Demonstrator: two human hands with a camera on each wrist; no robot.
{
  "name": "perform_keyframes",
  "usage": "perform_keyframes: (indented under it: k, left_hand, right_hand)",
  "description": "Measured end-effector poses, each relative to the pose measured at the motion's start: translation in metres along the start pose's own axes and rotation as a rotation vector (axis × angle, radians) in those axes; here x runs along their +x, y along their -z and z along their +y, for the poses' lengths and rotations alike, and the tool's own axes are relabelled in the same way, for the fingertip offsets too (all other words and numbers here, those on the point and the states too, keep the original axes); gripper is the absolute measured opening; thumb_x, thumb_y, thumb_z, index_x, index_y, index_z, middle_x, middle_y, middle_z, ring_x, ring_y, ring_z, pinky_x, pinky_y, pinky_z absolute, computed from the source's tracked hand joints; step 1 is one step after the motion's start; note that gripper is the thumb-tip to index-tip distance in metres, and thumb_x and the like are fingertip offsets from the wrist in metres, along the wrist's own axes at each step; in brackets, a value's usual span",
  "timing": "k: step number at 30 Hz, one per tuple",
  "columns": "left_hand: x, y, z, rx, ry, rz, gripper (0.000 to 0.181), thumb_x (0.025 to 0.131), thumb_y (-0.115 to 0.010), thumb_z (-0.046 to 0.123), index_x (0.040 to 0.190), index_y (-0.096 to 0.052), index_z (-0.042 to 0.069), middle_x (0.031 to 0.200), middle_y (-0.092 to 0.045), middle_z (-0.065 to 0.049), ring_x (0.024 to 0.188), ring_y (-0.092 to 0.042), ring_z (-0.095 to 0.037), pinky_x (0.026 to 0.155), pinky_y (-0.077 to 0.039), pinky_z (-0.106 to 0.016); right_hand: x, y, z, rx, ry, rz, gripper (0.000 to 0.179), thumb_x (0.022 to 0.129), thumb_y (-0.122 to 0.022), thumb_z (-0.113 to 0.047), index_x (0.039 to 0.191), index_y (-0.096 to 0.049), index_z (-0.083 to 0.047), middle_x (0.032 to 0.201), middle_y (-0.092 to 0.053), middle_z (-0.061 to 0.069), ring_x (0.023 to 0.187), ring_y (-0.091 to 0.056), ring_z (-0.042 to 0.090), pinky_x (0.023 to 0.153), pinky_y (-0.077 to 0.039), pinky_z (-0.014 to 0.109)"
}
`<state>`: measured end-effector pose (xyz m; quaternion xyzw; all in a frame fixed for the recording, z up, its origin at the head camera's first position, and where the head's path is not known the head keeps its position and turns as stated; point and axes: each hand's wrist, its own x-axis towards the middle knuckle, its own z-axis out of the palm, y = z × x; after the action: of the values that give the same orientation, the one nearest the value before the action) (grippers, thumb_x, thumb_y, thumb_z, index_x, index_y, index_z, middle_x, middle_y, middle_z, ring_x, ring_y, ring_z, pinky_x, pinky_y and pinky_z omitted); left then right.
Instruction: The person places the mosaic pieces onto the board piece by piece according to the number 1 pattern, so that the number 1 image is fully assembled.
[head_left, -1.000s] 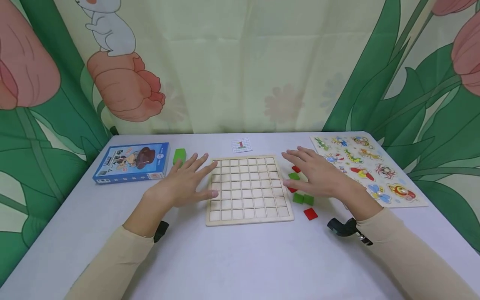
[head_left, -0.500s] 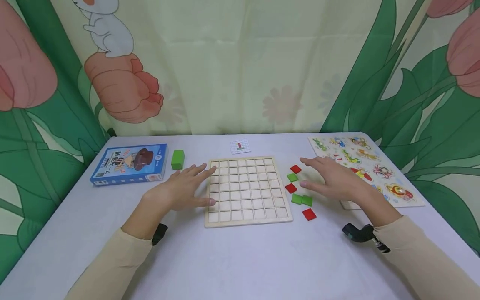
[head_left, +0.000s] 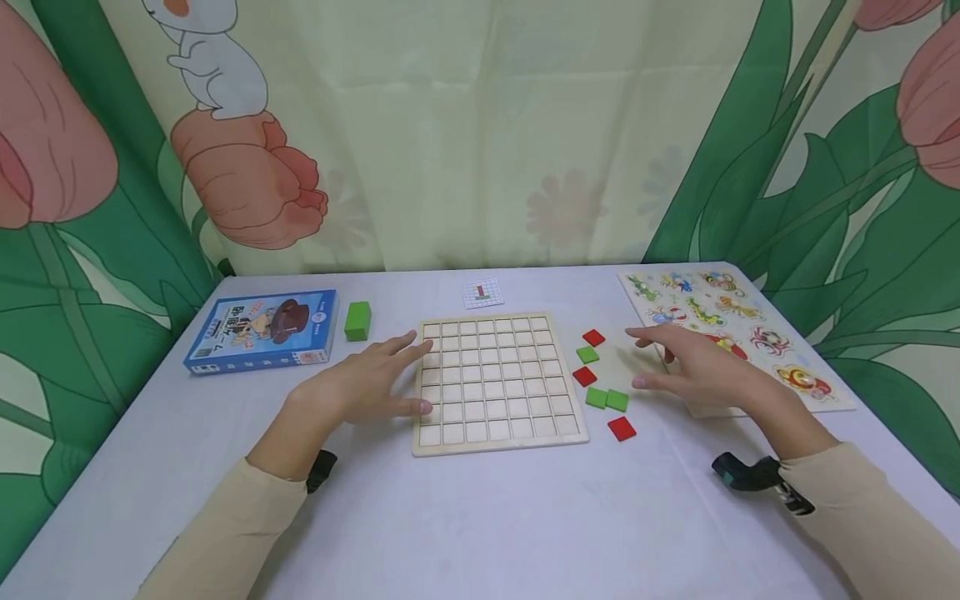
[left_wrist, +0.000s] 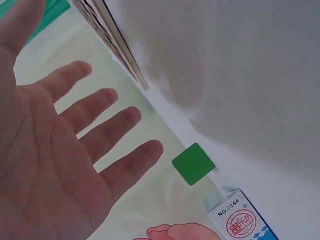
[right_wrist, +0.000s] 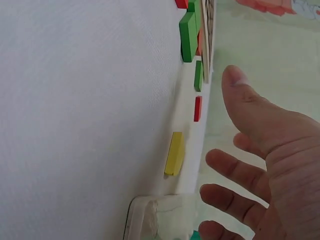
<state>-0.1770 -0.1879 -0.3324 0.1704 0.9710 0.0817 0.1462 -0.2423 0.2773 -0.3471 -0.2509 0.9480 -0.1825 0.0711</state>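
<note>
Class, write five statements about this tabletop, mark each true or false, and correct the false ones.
1. In the head view, three red tiles lie right of the grid board. True.
2. The left hand grips the green block. False: the left hand holds nothing; the green block stands apart.
3. A yellow piece shows in the right wrist view. True.
4. The small card lies on the grid board. False: the small card lies beyond its far edge.
5. The blue box lies left of the green block. True.

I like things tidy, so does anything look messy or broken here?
I see nothing broken or spilled. The red and green tiles lie loose beside the grid board, turned different ways, not in neat rows.
</note>
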Motion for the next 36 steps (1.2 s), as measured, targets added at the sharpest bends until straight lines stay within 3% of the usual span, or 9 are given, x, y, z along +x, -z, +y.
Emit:
perform_keyframes:
  k: [11, 18, 29, 36]
  left_hand:
    - [0.006, -0.006, -0.001, -0.050, 0.043, -0.066, 0.091, 0.091, -0.069, 0.061, 0.163, -0.029, 0.021, 0.171, -0.019, -0.008, 0.154, -0.025, -0.038, 0.119, -0.029, -0.057]
    - [0.005, -0.006, -0.002, -0.044, 0.075, -0.082, 0.090, 0.091, -0.069, 0.061, 0.163, -0.030, 0.021, 0.171, -0.019, -0.009, 0.155, -0.024, -0.035, 0.119, -0.028, -0.056]
    - [0.008, -0.002, -0.003, -0.036, 0.055, -0.093, 0.086, 0.095, -0.068, 0.056, 0.161, -0.032, 0.015, 0.168, -0.025, -0.014, 0.154, -0.026, -0.038, 0.120, -0.027, -0.056]
    - [0.007, -0.004, -0.005, -0.044, 0.058, -0.095, 0.091, 0.091, -0.071, 0.058, 0.162, -0.031, 0.018, 0.170, -0.022, -0.012, 0.154, -0.025, -0.040, 0.120, -0.027, -0.058]
  right_hand:
    - [-0.012, -0.005, 0.017, -0.013, -0.016, -0.015, 0.068, 0.085, -0.084, -0.043, 0.143, -0.058, -0.016, 0.112, -0.062, -0.001, 0.092, -0.050, 0.019, 0.070, -0.043, 0.029]
    - [-0.014, -0.008, 0.014, -0.021, 0.005, -0.016, 0.059, 0.086, -0.084, -0.038, 0.134, -0.063, -0.011, 0.107, -0.063, 0.000, 0.085, -0.050, 0.016, 0.065, -0.044, 0.027]
    - [-0.011, -0.003, 0.016, -0.022, 0.009, -0.034, 0.039, 0.088, -0.083, -0.028, 0.122, -0.070, -0.014, 0.102, -0.065, -0.002, 0.083, -0.052, 0.015, 0.068, -0.046, 0.027]
    - [-0.011, -0.005, 0.015, 0.034, 0.015, -0.046, 0.029, 0.091, -0.079, -0.022, 0.118, -0.070, -0.015, 0.101, -0.065, -0.004, 0.086, -0.053, 0.017, 0.071, -0.046, 0.026]
